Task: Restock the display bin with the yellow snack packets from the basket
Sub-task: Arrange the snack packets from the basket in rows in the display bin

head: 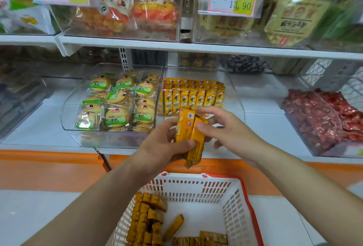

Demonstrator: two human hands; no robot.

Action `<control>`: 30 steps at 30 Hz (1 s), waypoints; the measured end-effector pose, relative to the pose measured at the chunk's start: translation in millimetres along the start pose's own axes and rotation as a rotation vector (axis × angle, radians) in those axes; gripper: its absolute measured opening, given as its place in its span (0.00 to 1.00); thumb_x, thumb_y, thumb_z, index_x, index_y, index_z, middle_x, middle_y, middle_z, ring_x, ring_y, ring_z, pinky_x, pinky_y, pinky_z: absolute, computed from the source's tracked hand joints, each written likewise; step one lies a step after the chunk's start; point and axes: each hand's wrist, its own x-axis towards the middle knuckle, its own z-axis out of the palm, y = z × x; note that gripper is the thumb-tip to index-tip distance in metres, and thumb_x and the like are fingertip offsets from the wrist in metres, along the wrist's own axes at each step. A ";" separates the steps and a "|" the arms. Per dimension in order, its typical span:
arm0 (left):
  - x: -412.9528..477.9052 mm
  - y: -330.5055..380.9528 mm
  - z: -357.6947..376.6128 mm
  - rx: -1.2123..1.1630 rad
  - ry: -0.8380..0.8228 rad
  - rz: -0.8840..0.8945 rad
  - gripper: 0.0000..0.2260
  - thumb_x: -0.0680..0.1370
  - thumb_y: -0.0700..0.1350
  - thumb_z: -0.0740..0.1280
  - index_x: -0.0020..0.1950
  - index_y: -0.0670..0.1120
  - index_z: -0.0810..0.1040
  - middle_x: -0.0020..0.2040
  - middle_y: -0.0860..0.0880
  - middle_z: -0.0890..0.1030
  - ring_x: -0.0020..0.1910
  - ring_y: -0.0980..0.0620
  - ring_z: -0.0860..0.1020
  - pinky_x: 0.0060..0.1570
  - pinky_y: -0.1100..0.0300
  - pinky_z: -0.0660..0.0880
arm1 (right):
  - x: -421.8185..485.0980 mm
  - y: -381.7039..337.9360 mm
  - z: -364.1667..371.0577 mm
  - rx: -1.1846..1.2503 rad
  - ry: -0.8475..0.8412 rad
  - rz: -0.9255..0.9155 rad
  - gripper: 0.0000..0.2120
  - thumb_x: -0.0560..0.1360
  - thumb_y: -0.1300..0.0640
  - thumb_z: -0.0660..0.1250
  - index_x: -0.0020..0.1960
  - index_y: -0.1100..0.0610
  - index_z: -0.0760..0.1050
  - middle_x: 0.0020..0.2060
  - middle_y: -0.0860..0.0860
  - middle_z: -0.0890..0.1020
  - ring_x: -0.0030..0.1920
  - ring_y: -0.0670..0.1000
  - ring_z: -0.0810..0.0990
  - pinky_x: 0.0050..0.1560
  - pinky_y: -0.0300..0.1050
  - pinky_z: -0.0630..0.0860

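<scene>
At the bottom of the view, a white plastic basket (243,196) with a red rim is seen from above. Loose yellow snack packets (145,220) are heaped along its left side, with a few scattered across its floor, so stock remains to be moved.

Just above the basket, a small bundle of held packets (191,135) is raised in front of the shelf edge. The bundle is gripped from the left by the left hand (163,147), with the thumb curled across its front and the fingers wrapped behind. The right-hand packet of the bundle is pinched by the right hand (225,127), thumb on the front and forefinger over the top, the other fingers loosely spread. The packets appear to be squared up or separated before placing. Their number cannot be counted, as the wrappers are blurred.

Directly behind the hands, a clear display bin (235,92) is set on the white shelf. Shelved packets (193,96) are stood upright in neat rows at its back, faces forward, while the front of the bin is left bare, presumably for the bundle.

To its left, a bin of round biscuits (117,100) is touching it. To the right, well apart, a bin of red sweets (324,120) is seen. Above, an upper shelf (196,47) is stocked with bagged snacks and price tags.
</scene>
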 end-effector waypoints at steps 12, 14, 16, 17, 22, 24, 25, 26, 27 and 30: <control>-13.1 1.1 0.2 0.037 0.091 0.009 0.16 0.75 0.42 0.72 0.62 0.45 0.79 0.53 0.47 0.87 0.49 0.45 0.87 0.49 0.51 0.84 | 0.1 4.3 -20.2 0.436 -0.007 0.035 0.10 0.76 0.68 0.69 0.56 0.59 0.81 0.46 0.55 0.85 0.42 0.52 0.85 0.41 0.44 0.82; -13.2 1.8 -0.1 0.012 0.095 -0.007 0.17 0.73 0.45 0.72 0.62 0.46 0.79 0.52 0.47 0.87 0.48 0.45 0.87 0.48 0.53 0.84 | 1.4 5.6 -18.1 0.462 0.000 0.032 0.10 0.77 0.68 0.68 0.56 0.59 0.81 0.46 0.55 0.85 0.43 0.53 0.85 0.42 0.44 0.82; -13.4 3.6 0.8 0.002 0.098 -0.022 0.22 0.68 0.50 0.75 0.60 0.46 0.80 0.50 0.46 0.87 0.48 0.45 0.87 0.45 0.56 0.83 | 2.9 7.0 -15.5 0.456 0.006 0.034 0.10 0.77 0.68 0.68 0.55 0.59 0.81 0.46 0.55 0.85 0.43 0.53 0.86 0.42 0.44 0.82; -13.0 4.0 0.9 0.026 0.102 -0.023 0.24 0.65 0.51 0.77 0.59 0.47 0.80 0.49 0.46 0.87 0.47 0.45 0.87 0.44 0.58 0.83 | 4.1 7.8 -14.3 0.456 0.017 0.037 0.10 0.76 0.69 0.68 0.54 0.59 0.80 0.46 0.55 0.85 0.43 0.54 0.86 0.42 0.45 0.82; -8.5 7.3 -6.8 0.083 0.247 0.003 0.25 0.62 0.49 0.80 0.56 0.46 0.80 0.43 0.49 0.87 0.43 0.51 0.87 0.39 0.62 0.80 | 4.2 8.9 -15.4 0.208 -0.052 -0.007 0.06 0.69 0.54 0.77 0.40 0.52 0.80 0.39 0.49 0.83 0.40 0.48 0.84 0.39 0.42 0.81; -6.8 9.4 -10.5 0.070 0.268 0.036 0.17 0.68 0.45 0.79 0.54 0.45 0.80 0.42 0.50 0.86 0.41 0.53 0.86 0.39 0.64 0.79 | 0.8 7.2 -9.6 0.024 -0.089 -0.038 0.13 0.66 0.41 0.76 0.36 0.49 0.80 0.34 0.45 0.82 0.35 0.43 0.81 0.37 0.35 0.76; -6.1 10.0 -11.1 0.067 0.273 0.049 0.13 0.71 0.43 0.78 0.53 0.46 0.81 0.42 0.50 0.86 0.41 0.54 0.85 0.39 0.64 0.79 | 0.5 8.7 -4.5 -0.035 -0.077 -0.067 0.14 0.66 0.39 0.75 0.36 0.49 0.79 0.35 0.45 0.83 0.35 0.42 0.81 0.36 0.34 0.75; -5.7 10.0 -10.5 0.069 0.276 0.055 0.11 0.72 0.43 0.77 0.52 0.46 0.81 0.41 0.50 0.86 0.41 0.54 0.85 0.39 0.64 0.79 | 0.0 9.2 1.3 -0.056 -0.065 -0.095 0.13 0.68 0.40 0.76 0.39 0.48 0.79 0.38 0.45 0.84 0.36 0.42 0.81 0.37 0.33 0.75; -5.2 9.8 -9.3 0.075 0.273 0.057 0.10 0.73 0.43 0.77 0.52 0.47 0.81 0.41 0.50 0.85 0.41 0.54 0.85 0.39 0.63 0.79 | 0.3 9.8 6.7 -0.049 -0.065 -0.112 0.09 0.71 0.43 0.76 0.43 0.45 0.78 0.42 0.44 0.84 0.37 0.43 0.83 0.38 0.34 0.75; -5.1 11.9 -2.3 0.088 0.242 0.043 0.13 0.73 0.46 0.76 0.55 0.47 0.81 0.43 0.50 0.86 0.42 0.54 0.85 0.40 0.62 0.79 | 2.1 6.8 10.2 0.006 -0.120 -0.083 0.16 0.74 0.51 0.73 0.56 0.36 0.72 0.48 0.42 0.83 0.43 0.49 0.85 0.40 0.40 0.77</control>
